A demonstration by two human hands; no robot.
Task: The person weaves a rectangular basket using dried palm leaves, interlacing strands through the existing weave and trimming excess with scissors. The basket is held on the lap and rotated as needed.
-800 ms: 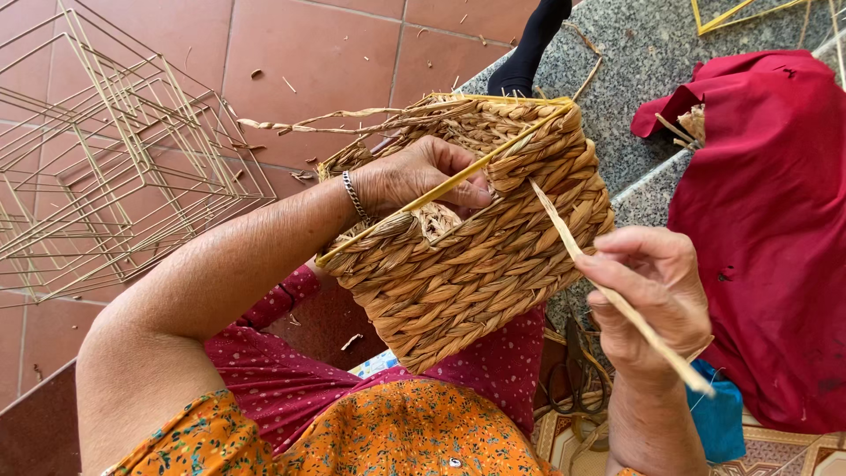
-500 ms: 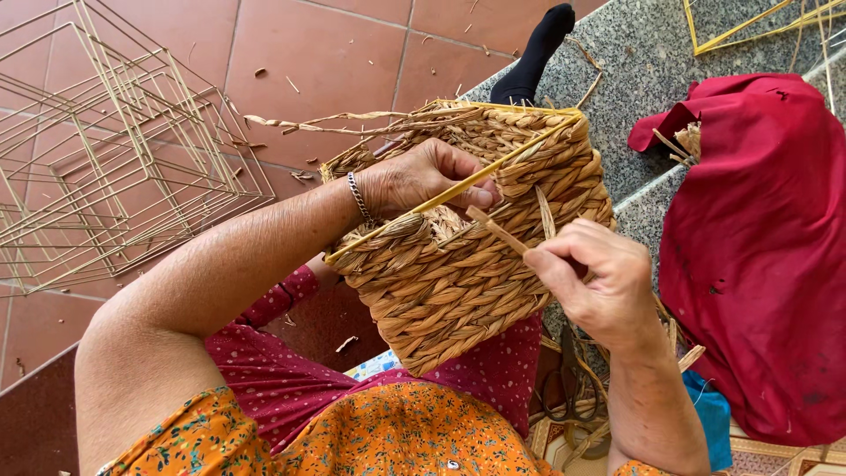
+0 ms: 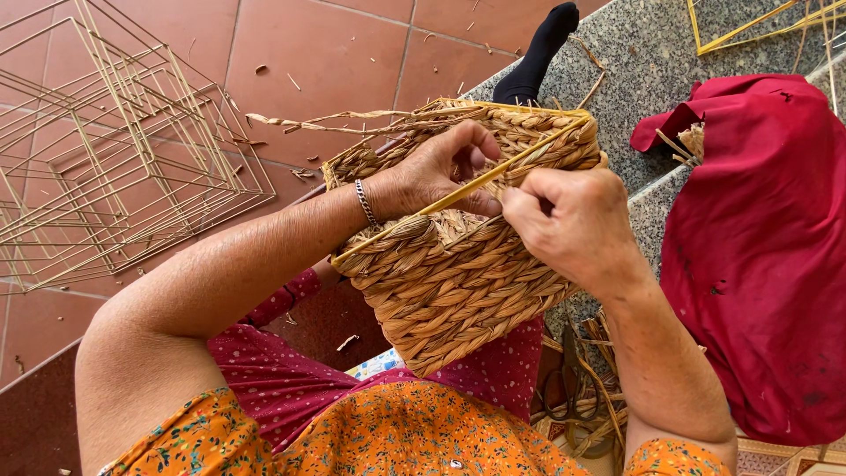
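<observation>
A woven straw basket [image 3: 449,282] on a gold wire frame rests on my lap, its open top turned away from me. My left hand [image 3: 436,172], a silver bracelet at the wrist, reaches into the basket's mouth and grips the rim and the wire edge. My right hand [image 3: 573,220] is closed at the rim beside it, fingers pinched on a straw strand [image 3: 476,204] that is mostly hidden under the knuckles. Loose straw ends [image 3: 308,119] stick out from the basket's far left corner.
Several bare gold wire frames [image 3: 115,150] lie stacked on the red tile floor at the left. A red cloth bundle [image 3: 758,256] sits on the grey stone ledge at the right. A black sock-clad foot [image 3: 538,53] shows beyond the basket. Scissors [image 3: 573,397] lie below.
My right hand, earlier held out to the right with a long straw strand, has moved left to the basket rim and closed there. The left hand stayed on the rim.
</observation>
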